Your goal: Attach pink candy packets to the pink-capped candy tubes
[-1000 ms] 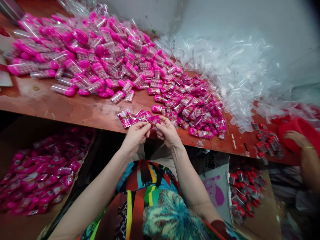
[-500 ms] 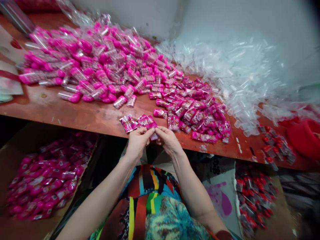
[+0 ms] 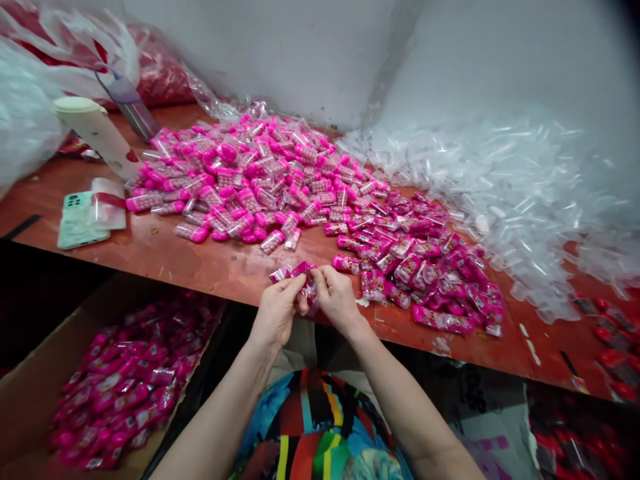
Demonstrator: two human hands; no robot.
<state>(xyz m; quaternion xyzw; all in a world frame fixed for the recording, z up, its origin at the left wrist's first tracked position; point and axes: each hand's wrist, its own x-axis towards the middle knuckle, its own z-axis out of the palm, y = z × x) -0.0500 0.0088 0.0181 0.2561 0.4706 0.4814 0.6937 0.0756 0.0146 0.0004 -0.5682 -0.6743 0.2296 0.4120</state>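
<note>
At the table's front edge, my left hand [image 3: 277,310] and my right hand [image 3: 339,299] meet, both closed on a printed pink plastic wrapper [image 3: 309,290]. Its lower part is hidden by my fingers, and whether anything is inside I cannot tell. Just beyond my fingertips lie more pink printed wrappers [image 3: 281,273] on the wood. To the right of my right hand is a heap of small bottles in pink printed wrappers [image 3: 410,257]. Farther back spreads a large pile of clear bottles with pink caps [image 3: 250,177], filled with small round pieces.
Clear plastic tubes [image 3: 505,193] are heaped at the right against the wall. A phone [image 3: 75,223], a pale cup [image 3: 97,130] and a bottle [image 3: 130,107] stand at the left. Below the table edge sits a cardboard box [image 3: 45,353] of wrapped pink items. Red-capped pieces [image 3: 617,360] lie far right.
The view has swung up and left, bringing the phone and cup into sight. My right fingers have curled further over the wrapper, and both hands remain together on it.
</note>
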